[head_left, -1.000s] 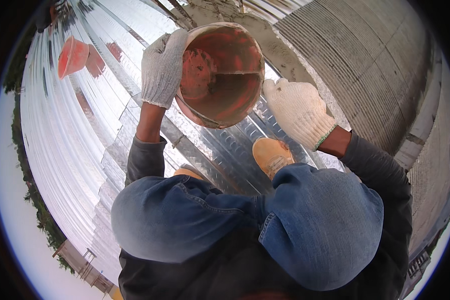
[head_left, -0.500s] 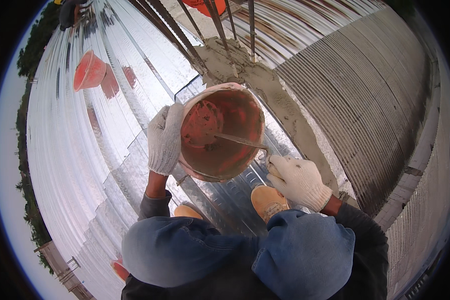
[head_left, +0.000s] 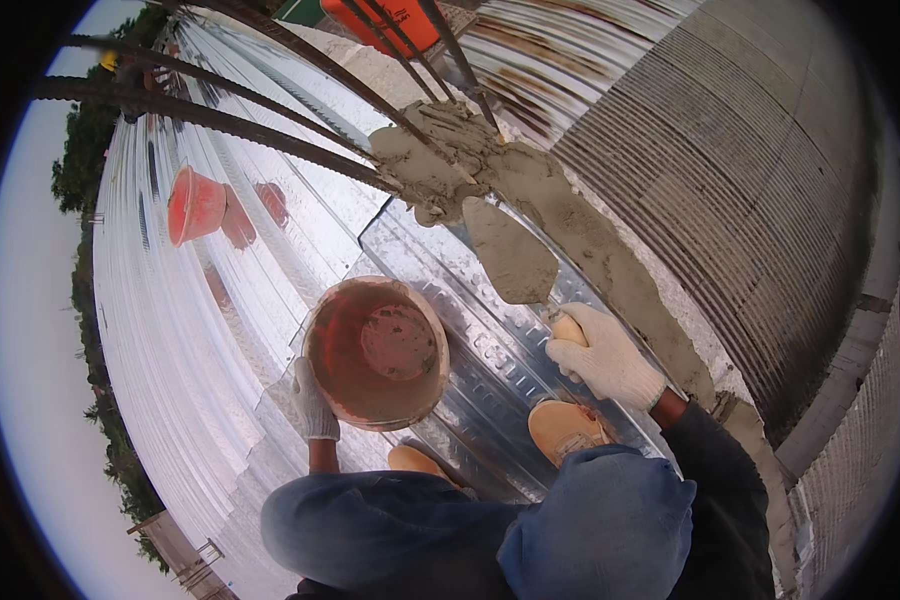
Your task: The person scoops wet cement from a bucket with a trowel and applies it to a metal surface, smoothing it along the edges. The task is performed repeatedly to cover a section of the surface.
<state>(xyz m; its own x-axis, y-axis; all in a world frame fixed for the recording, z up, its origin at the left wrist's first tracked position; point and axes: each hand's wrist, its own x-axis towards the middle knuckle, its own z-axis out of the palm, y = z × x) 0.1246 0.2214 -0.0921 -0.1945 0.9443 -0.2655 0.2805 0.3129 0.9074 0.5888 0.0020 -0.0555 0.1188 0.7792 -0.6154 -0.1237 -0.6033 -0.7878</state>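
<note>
My gloved left hand (head_left: 313,402) grips the left side of a red bucket (head_left: 342,345), whose open mouth faces up at me and shows mortar smears inside. In my gloved right hand (head_left: 608,362) is the light handle of a trowel (head_left: 511,254). The trowel's grey, mortar-coloured blade points forward, its tip close to the wet mortar (head_left: 605,245) that runs along the strip edge. A lumpier heap of that mortar surrounds the feet of the steel bars.
Several ribbed steel bars (head_left: 220,125) lean across ahead. Another red bucket (head_left: 196,205) lies on the shiny corrugated metal deck (head_left: 170,330) to the left. Orange-red container (head_left: 390,22) stands at the top; ribbed grey sheeting (head_left: 720,200) rises on the right. My shoes (head_left: 567,430) are just below.
The bucket has moved down and left with my left hand. The trowel has come out of the bucket and swung forward, blade beside the mortar. The view has also shifted.
</note>
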